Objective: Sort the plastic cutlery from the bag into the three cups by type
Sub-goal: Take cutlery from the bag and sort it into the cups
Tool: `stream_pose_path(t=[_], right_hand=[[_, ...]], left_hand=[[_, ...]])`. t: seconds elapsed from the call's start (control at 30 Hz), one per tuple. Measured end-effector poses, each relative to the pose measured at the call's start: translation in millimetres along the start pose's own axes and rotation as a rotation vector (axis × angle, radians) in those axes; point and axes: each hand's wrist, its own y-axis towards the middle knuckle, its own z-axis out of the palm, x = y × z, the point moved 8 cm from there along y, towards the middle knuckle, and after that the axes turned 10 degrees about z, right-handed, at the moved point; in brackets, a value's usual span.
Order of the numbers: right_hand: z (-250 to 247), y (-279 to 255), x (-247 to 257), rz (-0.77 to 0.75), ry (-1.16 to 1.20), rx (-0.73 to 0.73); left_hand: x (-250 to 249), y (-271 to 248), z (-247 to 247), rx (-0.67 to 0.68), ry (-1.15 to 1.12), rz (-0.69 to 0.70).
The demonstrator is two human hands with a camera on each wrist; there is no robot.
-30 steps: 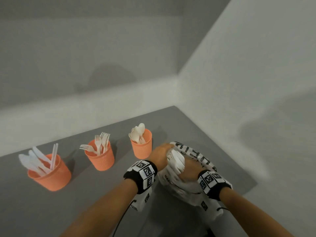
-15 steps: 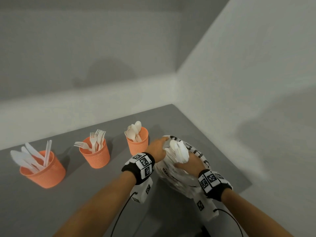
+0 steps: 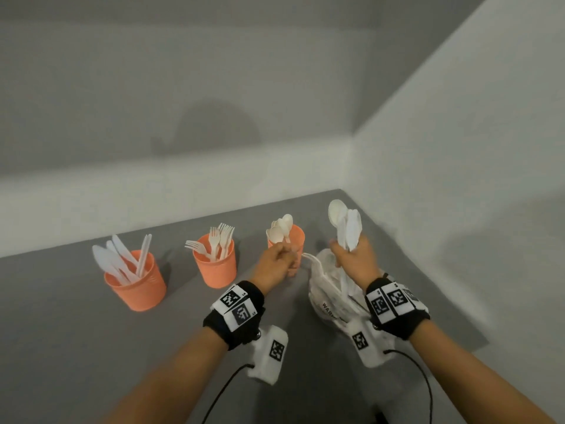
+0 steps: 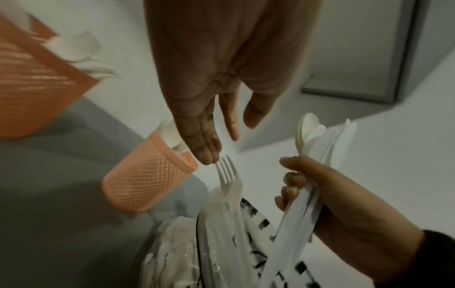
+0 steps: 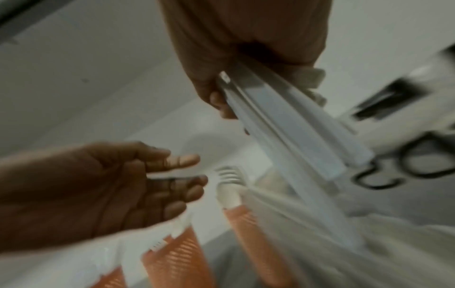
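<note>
Above the printed plastic bag [image 3: 328,296] in the head view, the right hand [image 3: 356,261] clutches a mixed cutlery bundle [image 3: 345,223] upright, ready for sorting beside the spoon cup [image 3: 295,237]. From the left wrist, the left hand [image 4: 221,93], fingers relaxed and holding nothing, touches a fork [image 4: 226,173] poking from the bag. The right wrist view shows fingers [image 5: 216,101] wrapped round handles.

Seen from head height, looking forward and down across the grey table [image 3: 61,332] toward a room corner, three orange cups [image 3: 214,267] in a row at mid-distance. Shot close from the left wrist, along the left hand [image 4: 209,97] toward the bag [image 4: 221,243]. Shot close and blurred from the right wrist, along the right hand [image 5: 246,48]. Shared by all three: both hands, bag, cups.
</note>
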Motion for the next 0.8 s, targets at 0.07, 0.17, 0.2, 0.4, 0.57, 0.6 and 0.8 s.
stream_pose_path(t=[0.07,0.17,0.2,0.4,0.57,0.6,0.8], right_hand=[[23,-2,15,0.020,0.150,0.043],[70,-11,34,0.068,0.355,0.115],[88,-14,38,0.090,0.399,0.132],[182,-43,46,0.145,0.409,0.239],[213,-65,39,0.206,0.475,0.259],[215,-67,39,0.198,0.488,0.265],[216,-64,31,0.225,0.416,0.245]], left_hand=[[10,-14,-16,-0.043,-0.215,-0.125],[39,-39,-38,-0.082,-0.370,-0.296],[50,-47,-45,-0.090,-0.405,-0.344],[87,-77,-78,-0.135,-0.577,-0.470],[92,-77,-95,-0.185,-0.626,-0.433],[92,-75,-100,-0.197,-0.608,-0.421],[84,-67,-97,-0.170,-0.569,-0.402]])
